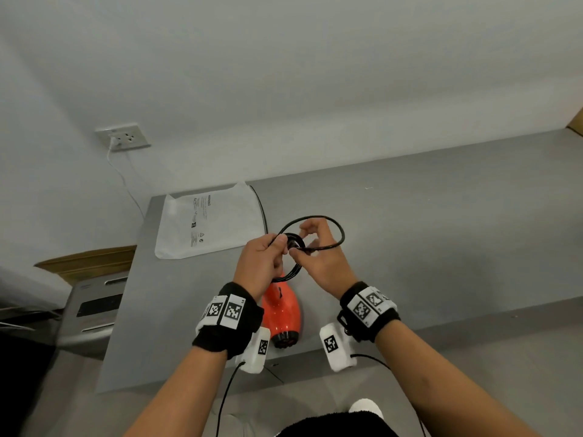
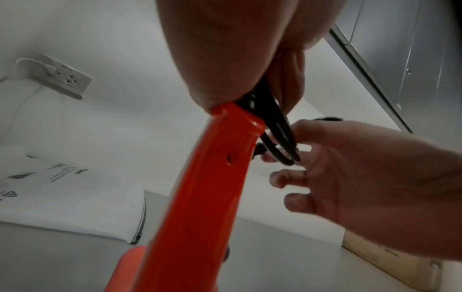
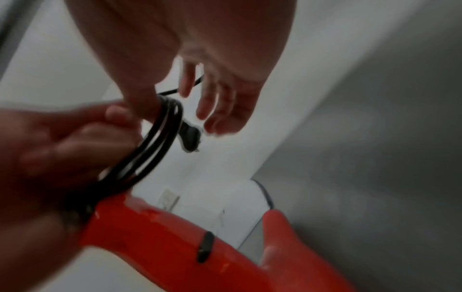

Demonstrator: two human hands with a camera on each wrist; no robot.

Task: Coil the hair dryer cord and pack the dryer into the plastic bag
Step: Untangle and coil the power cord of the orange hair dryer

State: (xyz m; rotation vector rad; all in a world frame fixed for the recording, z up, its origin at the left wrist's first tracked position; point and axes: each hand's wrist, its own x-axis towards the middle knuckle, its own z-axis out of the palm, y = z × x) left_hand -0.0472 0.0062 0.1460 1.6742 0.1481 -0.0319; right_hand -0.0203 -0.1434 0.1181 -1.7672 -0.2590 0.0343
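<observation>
Cord being coiled above grey surface (image 1: 441, 231).
Plastic bag (image 1: 208, 222) lies flat at left; left hand (image 1: 262, 263) grips black cord (image 1: 315, 246) coils at orange dryer (image 1: 284, 310) handle; right hand (image 1: 325, 260) apparently pinches the loop, fingers loose.

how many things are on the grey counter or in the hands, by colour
orange: 1, the hair dryer
black: 1, its cord, coils held in the left hand, right hand pinching a strand
white: 1, the plastic bag flat on the counter
total: 3
</observation>
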